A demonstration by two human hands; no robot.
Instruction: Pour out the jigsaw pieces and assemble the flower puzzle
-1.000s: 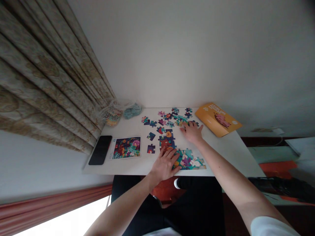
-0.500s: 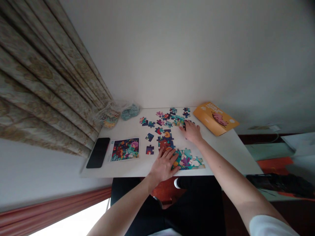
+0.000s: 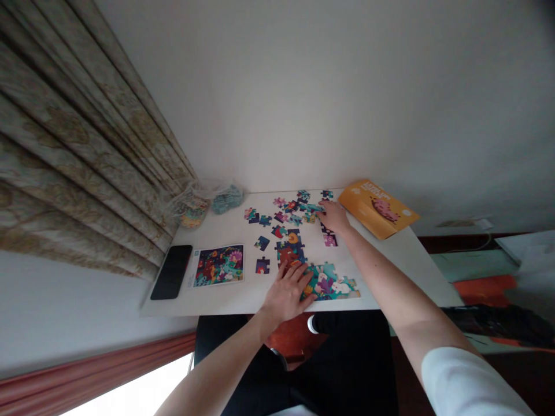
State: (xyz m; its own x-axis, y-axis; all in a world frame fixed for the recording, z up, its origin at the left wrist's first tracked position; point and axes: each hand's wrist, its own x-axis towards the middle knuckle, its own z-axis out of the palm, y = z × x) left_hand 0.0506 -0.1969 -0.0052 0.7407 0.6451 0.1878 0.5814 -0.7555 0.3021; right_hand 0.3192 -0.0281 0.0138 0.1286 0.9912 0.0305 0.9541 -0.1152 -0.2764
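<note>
My left hand (image 3: 288, 292) lies flat with fingers spread on the near-left end of a joined strip of puzzle (image 3: 332, 286) by the table's front edge. My right hand (image 3: 333, 216) reaches to the far side of the white table (image 3: 390, 260), its fingers resting among several loose puzzle pieces (image 3: 295, 209). A single purple piece (image 3: 329, 238) lies just below that hand. A small joined block of pieces (image 3: 290, 247) sits between the two hands. Whether the right fingers grip a piece is hidden.
A printed reference picture (image 3: 219, 264) and a black phone (image 3: 170, 271) lie at the table's left. Plastic bags of pieces (image 3: 208, 199) sit at the far left by the curtain (image 3: 87, 150). An orange box (image 3: 376, 208) lies at the far right. A wall stands behind.
My right hand has moved farther away and slightly left into the loose pieces, uncovering the purple piece. My left hand has stayed on the joined strip.
</note>
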